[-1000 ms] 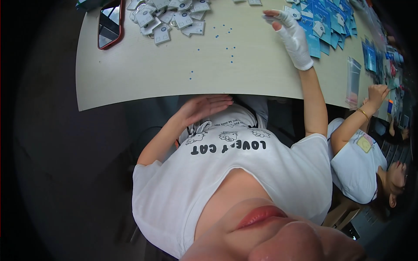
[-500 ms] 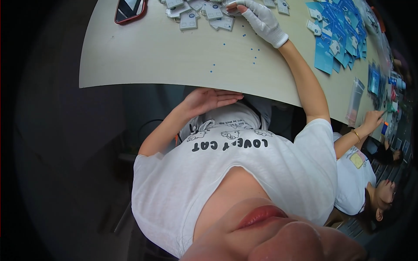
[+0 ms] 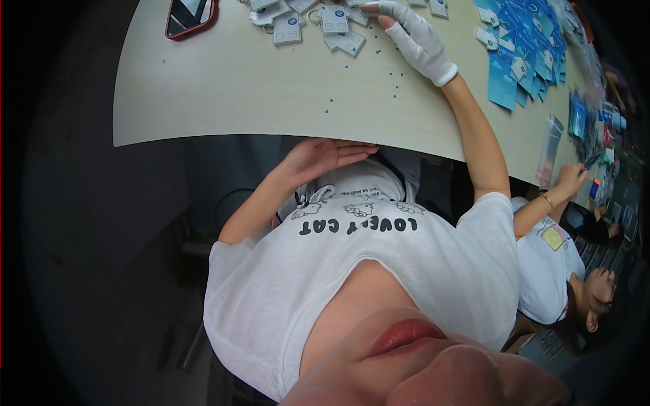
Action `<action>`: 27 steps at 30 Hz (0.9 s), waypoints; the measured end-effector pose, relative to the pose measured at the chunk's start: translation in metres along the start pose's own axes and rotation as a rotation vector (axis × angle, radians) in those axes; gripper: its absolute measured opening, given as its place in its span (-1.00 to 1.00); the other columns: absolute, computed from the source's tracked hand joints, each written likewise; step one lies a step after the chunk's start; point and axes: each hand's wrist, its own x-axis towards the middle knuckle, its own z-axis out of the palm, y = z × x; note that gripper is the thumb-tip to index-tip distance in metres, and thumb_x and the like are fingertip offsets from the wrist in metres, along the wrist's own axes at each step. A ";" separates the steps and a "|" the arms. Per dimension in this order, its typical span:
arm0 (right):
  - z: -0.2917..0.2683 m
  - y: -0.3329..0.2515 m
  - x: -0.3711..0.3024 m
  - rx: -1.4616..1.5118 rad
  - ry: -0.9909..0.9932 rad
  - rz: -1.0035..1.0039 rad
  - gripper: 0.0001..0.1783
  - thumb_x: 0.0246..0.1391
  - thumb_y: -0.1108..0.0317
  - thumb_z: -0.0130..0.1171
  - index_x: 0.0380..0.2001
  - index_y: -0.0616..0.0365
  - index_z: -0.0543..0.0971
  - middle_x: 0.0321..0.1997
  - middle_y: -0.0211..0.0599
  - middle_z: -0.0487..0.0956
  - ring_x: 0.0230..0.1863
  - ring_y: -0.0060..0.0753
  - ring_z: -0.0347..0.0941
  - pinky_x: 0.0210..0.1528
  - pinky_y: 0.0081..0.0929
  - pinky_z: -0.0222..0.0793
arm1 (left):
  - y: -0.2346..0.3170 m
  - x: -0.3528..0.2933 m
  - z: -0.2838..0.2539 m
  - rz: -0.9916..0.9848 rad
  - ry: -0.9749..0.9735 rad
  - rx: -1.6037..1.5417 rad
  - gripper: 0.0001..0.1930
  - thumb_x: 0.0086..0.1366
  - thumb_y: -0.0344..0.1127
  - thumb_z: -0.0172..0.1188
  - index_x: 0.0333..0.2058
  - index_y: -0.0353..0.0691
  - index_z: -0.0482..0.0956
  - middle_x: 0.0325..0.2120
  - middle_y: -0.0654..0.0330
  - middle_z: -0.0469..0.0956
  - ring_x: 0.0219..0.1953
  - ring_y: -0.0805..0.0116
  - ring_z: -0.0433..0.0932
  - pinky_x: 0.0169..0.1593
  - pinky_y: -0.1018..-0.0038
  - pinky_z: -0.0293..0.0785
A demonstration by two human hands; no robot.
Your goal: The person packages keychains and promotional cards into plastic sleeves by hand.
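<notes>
My right hand (image 3: 418, 46), in a white glove with bare thumb and finger tips, is over the table at the top of the view. Its thumb and forefinger are apart beside a pile of small white key-ring tags (image 3: 334, 19), and I see nothing between them. Below the table's front edge, my bare left hand (image 3: 323, 157) lies open near my lap, its fingers stretched together and nothing in it. Small blue dots (image 3: 396, 86) are scattered on the table between the tags and the front edge.
A red-cased phone (image 3: 192, 16) lies on the pale table (image 3: 203, 95) left of the tags. Blue cards with white tags (image 3: 508, 74) are heaped at the right. Past them is a clear plastic bag (image 3: 550, 149). A co-worker's hand (image 3: 572, 177) holds something small and dark.
My right thumb and forefinger have drawn slightly apart and back from the tags. My left hand stays in place. The whole table view has shifted a little.
</notes>
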 end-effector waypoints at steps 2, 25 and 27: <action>0.006 -0.003 0.017 -0.176 0.008 -0.030 -0.69 0.26 0.32 -0.08 0.00 0.19 0.48 -0.09 -0.23 0.57 0.00 -0.37 0.46 0.02 -0.41 0.34 | -0.001 0.001 -0.004 0.013 -0.018 -0.010 -0.35 0.36 -0.08 -0.10 0.12 -0.67 0.16 0.14 -0.35 0.21 0.23 -0.14 0.22 0.33 0.19 0.14; 0.006 0.004 0.005 0.138 -0.144 -0.232 -0.67 0.29 0.27 -0.08 -0.02 0.22 0.50 -0.14 -0.26 0.60 -0.09 -0.43 0.50 0.02 -0.51 0.35 | 0.003 -0.014 0.030 -0.124 -0.020 0.649 -0.64 0.39 -0.21 -0.08 -0.22 -0.46 0.53 -0.20 -0.01 0.55 -0.13 0.25 0.52 -0.02 0.43 0.41; 0.009 0.010 0.004 0.162 -0.106 -0.421 -0.66 0.31 0.28 -0.11 -0.02 0.27 0.49 -0.10 -0.24 0.59 -0.09 -0.42 0.51 0.01 -0.50 0.38 | 0.034 -0.037 0.076 -0.099 -0.083 1.090 -0.69 0.39 -0.24 -0.05 -0.38 -0.32 0.59 -0.43 0.22 0.60 -0.39 0.51 0.50 -0.33 0.55 0.38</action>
